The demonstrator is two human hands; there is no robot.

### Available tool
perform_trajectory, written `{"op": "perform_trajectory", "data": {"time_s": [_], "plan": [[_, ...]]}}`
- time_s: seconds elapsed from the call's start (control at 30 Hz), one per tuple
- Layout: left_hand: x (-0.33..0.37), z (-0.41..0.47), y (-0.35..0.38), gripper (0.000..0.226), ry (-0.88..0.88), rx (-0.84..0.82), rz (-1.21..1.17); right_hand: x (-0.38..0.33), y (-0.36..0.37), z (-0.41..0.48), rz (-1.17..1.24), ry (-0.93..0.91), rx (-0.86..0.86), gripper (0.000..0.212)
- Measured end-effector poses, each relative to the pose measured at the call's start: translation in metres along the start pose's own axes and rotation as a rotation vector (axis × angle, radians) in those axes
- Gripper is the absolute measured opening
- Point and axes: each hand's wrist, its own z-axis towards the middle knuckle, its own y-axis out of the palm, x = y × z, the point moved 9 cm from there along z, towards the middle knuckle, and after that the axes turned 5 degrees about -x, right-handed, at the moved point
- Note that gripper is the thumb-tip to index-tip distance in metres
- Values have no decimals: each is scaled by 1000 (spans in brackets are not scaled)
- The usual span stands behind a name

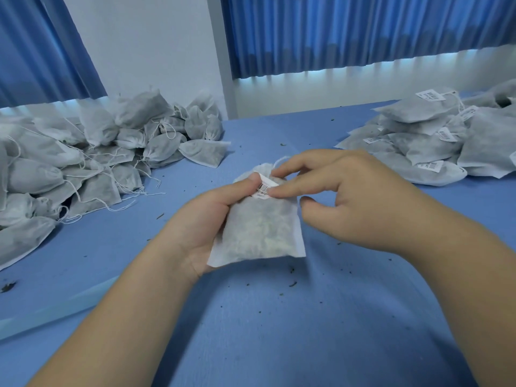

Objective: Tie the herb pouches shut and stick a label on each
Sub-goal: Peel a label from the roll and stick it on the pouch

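**Item:** herb pouch (259, 230), flat rectangular sachet of thin, translucent white non-woven fabric with a pale, lumpy fill. It is held just above the blue table (279, 317).

**Fittings:** thin white drawstring (279, 160) at its far end; small glossy barcode label (264, 188) across its neck.

**Hands:** left hand (206, 216) cradles the pouch, fingers curled beneath, thumb on the label's left end. Right hand (349, 196) has its fingers extended, tips pressing the label's right end, thumb apart.

**Nearby:** unlabelled pouch heap (83, 163) far left of the pouch; labelled pouch stack (432, 141) far right; herb crumbs (291, 270) below.

**Risks:** label likely to crease or lift on the fuzzy, gathered fabric; hard pressing could shift the fill.
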Motion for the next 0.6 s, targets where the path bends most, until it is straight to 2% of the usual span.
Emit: {"op": "perform_trajectory", "data": {"time_s": [0.07, 0.13, 0.17, 0.2, 0.27, 0.4, 0.5, 0.6], "plan": [[7, 0, -12, 28, 85, 118, 165, 6, -4, 1, 111, 45, 67, 25], [14, -1, -15, 23, 164, 153, 257, 17, -7, 2, 259, 142, 168, 7], [15, -1, -12, 21, 191, 133, 268, 24, -6, 2, 338, 208, 205, 10], [15, -1, -8, 20, 209, 108, 265, 31, -2, 2, 403, 274, 211, 24], [14, -1, -4, 22, 227, 84, 254, 39, 14, 3, 496, 364, 118, 37], [9, 0, -13, 37, 223, 200, 326, 38, 38, 3, 679, 391, -90, 26], [7, 0, -17, 54, 231, 272, 352, 40, 42, 1, 769, 404, -129, 25], [9, -1, -15, 43, 256, 247, 340, 43, 44, 1, 856, 425, -92, 24]]}}
